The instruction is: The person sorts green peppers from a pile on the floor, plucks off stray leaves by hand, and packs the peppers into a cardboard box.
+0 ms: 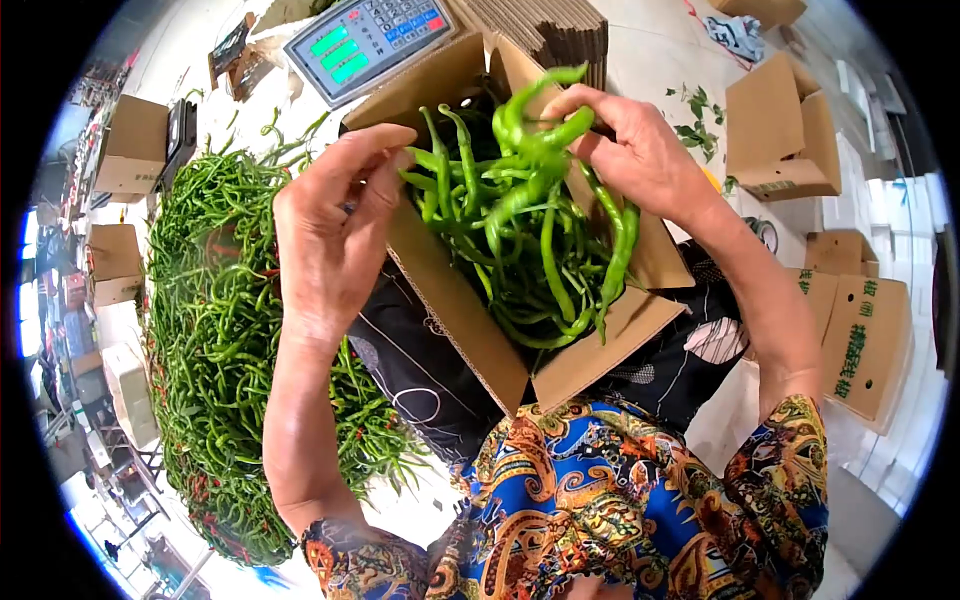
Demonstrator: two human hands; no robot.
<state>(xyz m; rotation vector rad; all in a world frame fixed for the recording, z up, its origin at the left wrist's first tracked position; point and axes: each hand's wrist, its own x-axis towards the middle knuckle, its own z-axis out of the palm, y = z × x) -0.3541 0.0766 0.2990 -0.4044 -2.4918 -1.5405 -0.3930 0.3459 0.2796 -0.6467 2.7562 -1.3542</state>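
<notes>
An open cardboard box (462,330) stands between my legs, filled with long green chili peppers (550,265). My right hand (635,145) is over its right side, thumb and fingers closed on a few curled green chili peppers (540,130), slightly blurred. At the box's left edge, my left hand (335,220) is closed, with thumb and fingertips brought together. Peppers lie right by those fingertips, but whether they pinch one I cannot make out.
A big heap of green chili peppers (215,330) with some red ones spreads at left. A digital scale (365,45) with lit green displays sits behind the box, beside stacked flat cardboard (550,30). More cardboard boxes (780,130) stand at right. Loose leaves (700,120) lie on the floor.
</notes>
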